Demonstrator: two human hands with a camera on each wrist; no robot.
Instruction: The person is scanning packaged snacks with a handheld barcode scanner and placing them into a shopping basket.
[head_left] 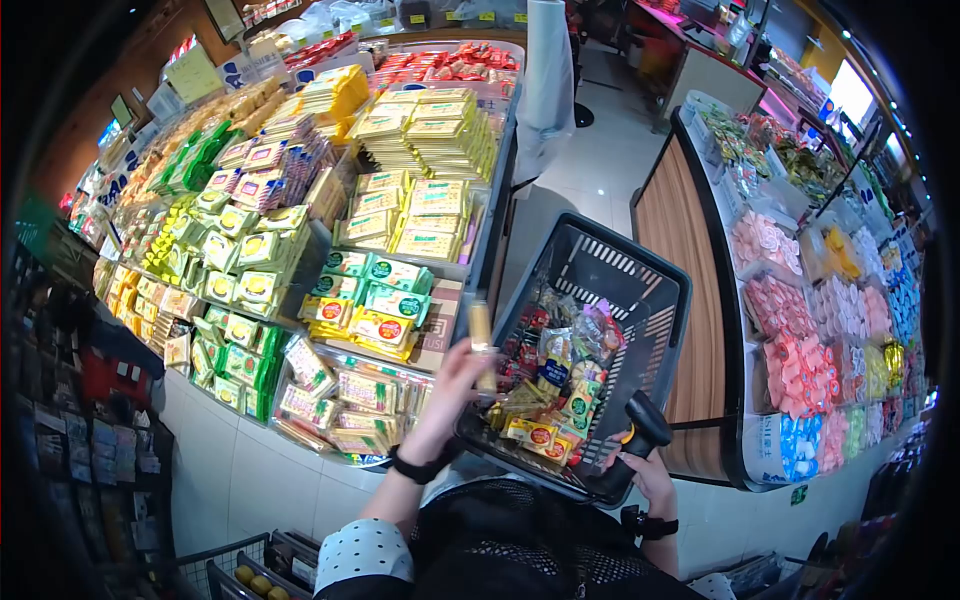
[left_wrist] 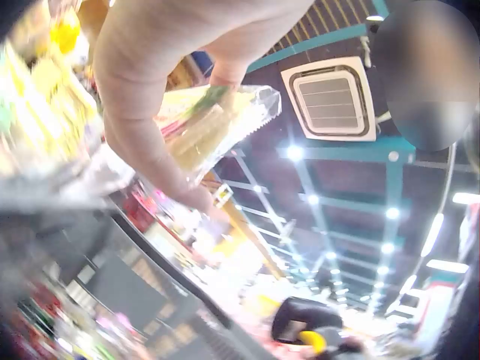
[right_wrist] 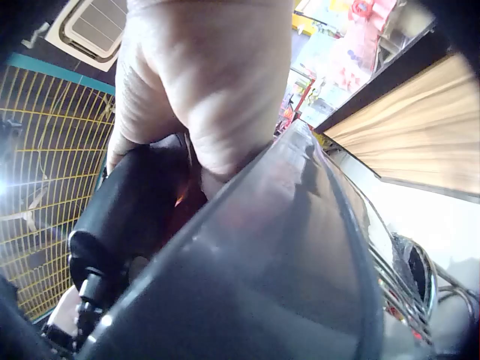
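My left hand [head_left: 458,385] pinches a snack packet [head_left: 481,335] over the left side of a dark plastic basket [head_left: 640,262]. In the left wrist view, the packet [left_wrist: 206,127] has a clear wrapper with pale yellow contents, held between thumb and fingers. Several small packets [head_left: 560,375] in red, yellow and green lie inside the basket. My right hand [head_left: 652,478] grips a black handheld scanner [head_left: 648,425] with a yellow trigger at the basket's near right corner. From the right wrist, the scanner's handle [right_wrist: 135,199] shows close against the basket's outer wall [right_wrist: 277,255].
To the left, a display stand holds stacked biscuit packets [head_left: 430,215] and yellow-green packs [head_left: 380,300]. A wood-sided stand [head_left: 690,290] with pink wrapped sweets [head_left: 790,370] is at the right. A roll of plastic bags [head_left: 545,90] stands at the display's far corner.
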